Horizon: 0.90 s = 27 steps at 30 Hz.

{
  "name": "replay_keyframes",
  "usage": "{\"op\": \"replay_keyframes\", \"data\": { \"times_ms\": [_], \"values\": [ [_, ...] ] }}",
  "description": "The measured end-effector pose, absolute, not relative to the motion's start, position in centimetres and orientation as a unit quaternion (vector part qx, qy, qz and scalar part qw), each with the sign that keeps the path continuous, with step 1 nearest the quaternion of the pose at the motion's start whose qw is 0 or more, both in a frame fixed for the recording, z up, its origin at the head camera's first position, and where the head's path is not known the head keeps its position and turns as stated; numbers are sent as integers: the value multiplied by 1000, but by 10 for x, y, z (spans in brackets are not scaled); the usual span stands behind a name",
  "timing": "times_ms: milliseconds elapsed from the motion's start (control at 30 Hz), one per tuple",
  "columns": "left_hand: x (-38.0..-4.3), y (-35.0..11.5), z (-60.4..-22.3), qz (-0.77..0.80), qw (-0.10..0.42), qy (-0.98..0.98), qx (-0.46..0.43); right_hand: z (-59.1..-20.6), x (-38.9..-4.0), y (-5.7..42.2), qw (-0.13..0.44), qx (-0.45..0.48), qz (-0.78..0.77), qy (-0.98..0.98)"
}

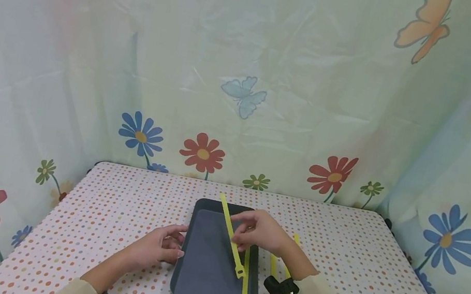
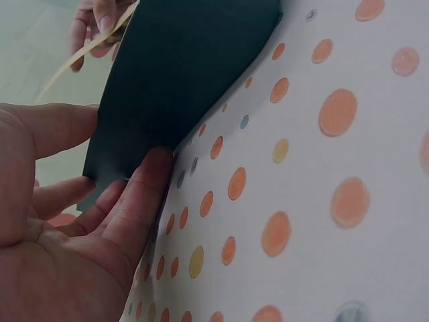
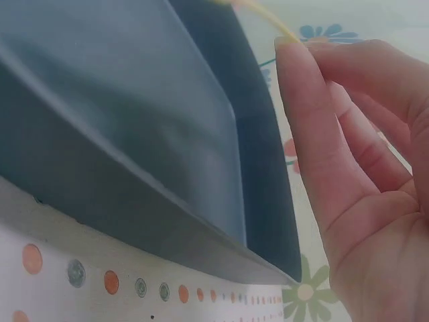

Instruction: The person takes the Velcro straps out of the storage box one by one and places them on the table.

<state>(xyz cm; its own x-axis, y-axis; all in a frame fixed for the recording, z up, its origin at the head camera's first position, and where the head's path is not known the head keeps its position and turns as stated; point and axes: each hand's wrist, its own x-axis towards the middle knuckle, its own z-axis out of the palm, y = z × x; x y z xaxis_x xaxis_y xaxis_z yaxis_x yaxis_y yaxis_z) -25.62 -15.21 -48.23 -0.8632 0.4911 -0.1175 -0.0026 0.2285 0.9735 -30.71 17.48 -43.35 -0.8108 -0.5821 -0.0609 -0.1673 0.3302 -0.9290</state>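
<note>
A dark grey rectangular tray (image 1: 209, 268) lies lengthwise on the table. My left hand (image 1: 158, 246) rests against its left side; in the left wrist view the fingertips (image 2: 157, 161) touch the outer wall. Over the tray, my right hand (image 1: 260, 231) pinches a yellow strap (image 1: 228, 223) with a slotted head at its near end. Thumb and index finger meet on the strap (image 3: 268, 17) in the right wrist view. A second yellow strap (image 1: 245, 283) lies inside the tray along its right side, partly hidden by the hand and the held strap.
More yellow straps (image 1: 273, 267) lie on the table right of the tray, partly covered by the right forearm. The dotted tablecloth (image 1: 137, 193) reaches back to a flowered curtain (image 1: 296, 126), which also hangs along both sides.
</note>
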Motion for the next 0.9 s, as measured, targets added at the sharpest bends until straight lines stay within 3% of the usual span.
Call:
{"op": "replay_keyframes", "data": {
  "times_ms": [900],
  "values": [
    [-257,-152,-484,587,197,769,157,-438,-280,199,150,-171,-614,755]
  ]
}}
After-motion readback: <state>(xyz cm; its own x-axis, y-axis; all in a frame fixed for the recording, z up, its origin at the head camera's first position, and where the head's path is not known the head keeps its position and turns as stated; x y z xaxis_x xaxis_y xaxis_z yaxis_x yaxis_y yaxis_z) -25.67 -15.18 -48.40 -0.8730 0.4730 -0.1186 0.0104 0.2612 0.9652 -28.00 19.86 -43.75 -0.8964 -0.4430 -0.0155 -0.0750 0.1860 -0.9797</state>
